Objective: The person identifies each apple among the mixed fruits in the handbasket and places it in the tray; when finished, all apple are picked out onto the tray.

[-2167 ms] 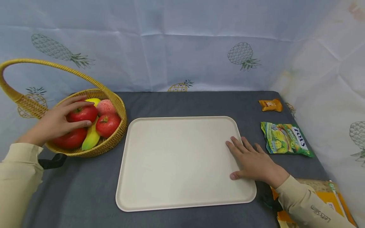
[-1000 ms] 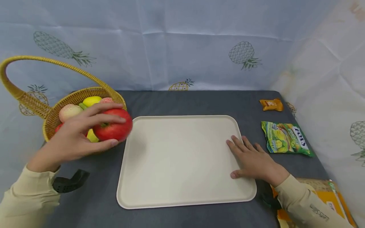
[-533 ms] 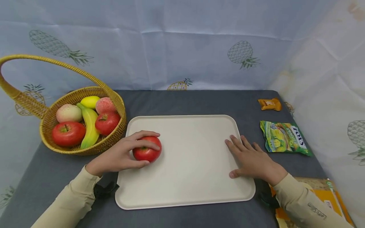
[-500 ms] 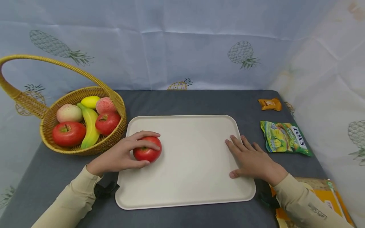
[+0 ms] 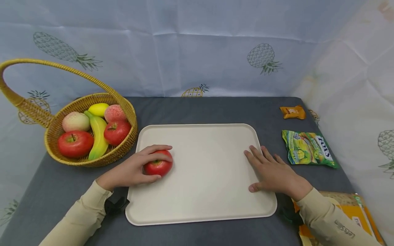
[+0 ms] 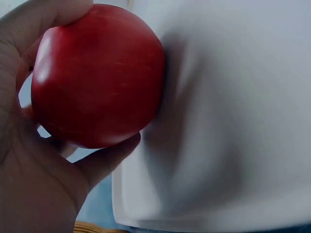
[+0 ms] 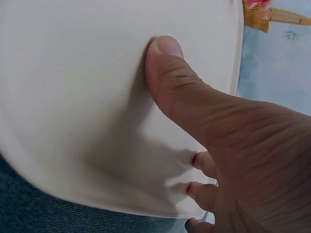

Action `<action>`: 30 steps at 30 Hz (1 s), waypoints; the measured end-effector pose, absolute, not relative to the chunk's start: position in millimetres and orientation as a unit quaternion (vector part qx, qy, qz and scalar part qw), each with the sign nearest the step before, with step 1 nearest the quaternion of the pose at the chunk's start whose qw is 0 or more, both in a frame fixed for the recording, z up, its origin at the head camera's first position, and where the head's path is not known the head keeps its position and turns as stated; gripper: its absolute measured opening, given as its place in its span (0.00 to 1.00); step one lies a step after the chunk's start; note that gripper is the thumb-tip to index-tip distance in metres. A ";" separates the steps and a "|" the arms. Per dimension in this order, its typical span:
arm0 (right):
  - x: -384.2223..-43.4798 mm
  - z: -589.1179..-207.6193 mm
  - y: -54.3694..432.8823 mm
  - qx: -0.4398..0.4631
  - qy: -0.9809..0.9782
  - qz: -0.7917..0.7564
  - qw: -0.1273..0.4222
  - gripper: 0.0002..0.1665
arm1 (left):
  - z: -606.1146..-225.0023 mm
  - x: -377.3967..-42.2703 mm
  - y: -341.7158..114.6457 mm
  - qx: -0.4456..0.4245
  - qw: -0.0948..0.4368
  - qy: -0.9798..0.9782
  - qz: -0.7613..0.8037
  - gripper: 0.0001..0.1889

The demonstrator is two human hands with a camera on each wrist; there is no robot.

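Note:
With thumb and fingers around it, my left hand [image 5: 133, 168] holds a red apple [image 5: 158, 167] at the left part of a cream tray [image 5: 203, 177]. The left wrist view shows that apple [image 6: 99, 77] close up, very near or touching the tray's surface, its shadow beside it. My right hand [image 5: 274, 171] lies with spread, fairly straight fingers over the tray's right rim. In the right wrist view its thumb [image 7: 170, 68] touches the tray surface, and no object is in that hand.
A wicker basket [image 5: 129, 143] with a tall handle stands left, holding a banana [image 5: 97, 135], a lemon [image 5: 98, 110], apples and peaches. At right lie an orange-wrapped snack [image 5: 293, 112], a green candy bag [image 5: 309, 148] and an orange package [image 5: 354, 212] partly under the right sleeve.
My left hand has taken the apple out of the basket and carried it right and down to the tray. In the last half second it barely moves. My right hand stays in place.

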State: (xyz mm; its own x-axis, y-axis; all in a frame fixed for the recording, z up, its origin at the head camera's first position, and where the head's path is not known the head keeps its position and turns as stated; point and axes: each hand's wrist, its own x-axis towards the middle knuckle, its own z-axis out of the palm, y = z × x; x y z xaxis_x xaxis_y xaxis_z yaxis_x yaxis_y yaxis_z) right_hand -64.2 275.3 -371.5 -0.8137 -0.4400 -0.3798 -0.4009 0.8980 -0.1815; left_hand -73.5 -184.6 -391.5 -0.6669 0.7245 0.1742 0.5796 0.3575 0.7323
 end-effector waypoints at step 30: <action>-63.9 -376.2 278.6 -0.219 0.951 -0.061 0.211 0.74 | -316.7 -56.8 -288.9 0.265 -0.153 0.913 0.271 0.36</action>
State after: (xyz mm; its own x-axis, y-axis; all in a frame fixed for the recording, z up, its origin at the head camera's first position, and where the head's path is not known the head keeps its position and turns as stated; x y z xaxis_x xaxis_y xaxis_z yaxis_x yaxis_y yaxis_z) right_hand -63.9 278.6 -376.2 -0.8148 -0.4429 -0.3741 -0.3912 0.8963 -0.2091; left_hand -56.8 -288.9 -316.7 -0.8128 0.4003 0.4233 0.5664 0.7129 0.4135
